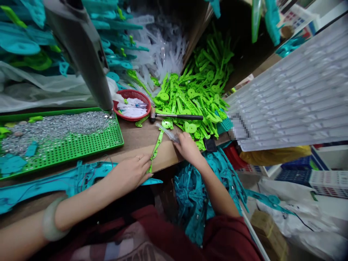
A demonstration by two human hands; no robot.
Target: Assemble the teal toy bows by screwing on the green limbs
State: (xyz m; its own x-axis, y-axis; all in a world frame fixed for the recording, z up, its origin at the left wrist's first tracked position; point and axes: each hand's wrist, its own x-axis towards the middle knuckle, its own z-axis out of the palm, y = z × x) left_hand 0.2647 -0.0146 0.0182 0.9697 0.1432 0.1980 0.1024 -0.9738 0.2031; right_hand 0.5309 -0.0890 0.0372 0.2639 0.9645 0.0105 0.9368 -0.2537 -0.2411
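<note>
1. Circling the left forearm is a pale bangle point(51, 219); that arm reaches over a long teal molded plastic part point(67, 181) lying along the bench's near edge.
2. The left hand point(136, 168) lies over the near end of a slim lime-green plastic arm point(157, 145), which slants away on the bench to a round end; whether the fingers grip it or only rest on it I cannot tell.
3. Apart from it, the right hand point(189, 146) pinches a translucent plastic strip point(168, 133), its free tip near that round end.
4. Below the bench edge, beside the right forearm, hangs a mass of teal plastic parts point(190, 195).
5. To the left sits a green perforated tray point(89, 145) of small metal pieces point(62, 127).
6. Beyond the hands, a black-handled hammer point(176, 116) lies against a heap of lime-green parts point(195, 94).
7. Beside the hammer's head stands a red plastic basket point(132, 118) holding white pieces point(133, 108).
8. Farthest back are piled translucent parts point(163, 47).
</note>
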